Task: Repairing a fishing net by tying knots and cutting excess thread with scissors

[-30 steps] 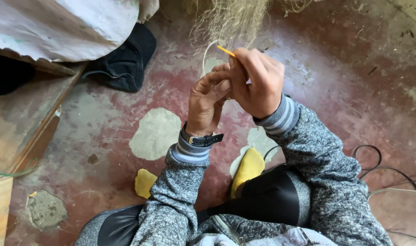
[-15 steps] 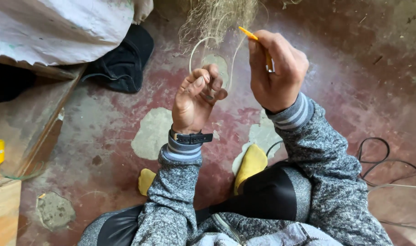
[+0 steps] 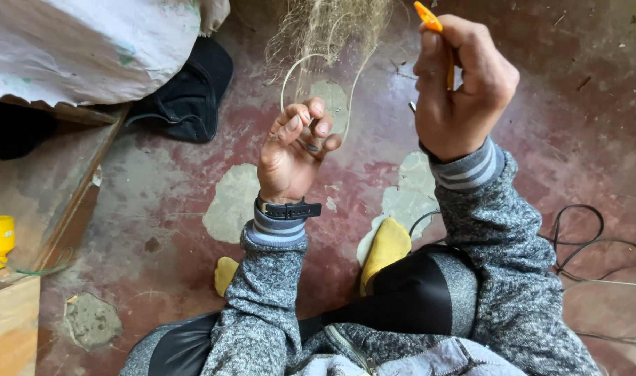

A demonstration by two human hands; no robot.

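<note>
Worn red floor (image 3: 158,209), left hand (image 3: 293,157) pinching pale fibre loop (image 3: 290,76), right hand (image 3: 464,90) clenching orange tool (image 3: 427,15) (raised).

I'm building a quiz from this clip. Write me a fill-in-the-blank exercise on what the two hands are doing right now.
1. The right hand grips a slim tool whose colour is ____.
2. The left hand pinches a pale fibre strand that bends into a ____ above its fingers.
3. A black ____ sits on the left wrist.
4. The feet on the floor wear socks coloured ____.

Missing words: orange; loop; watch; yellow
</note>
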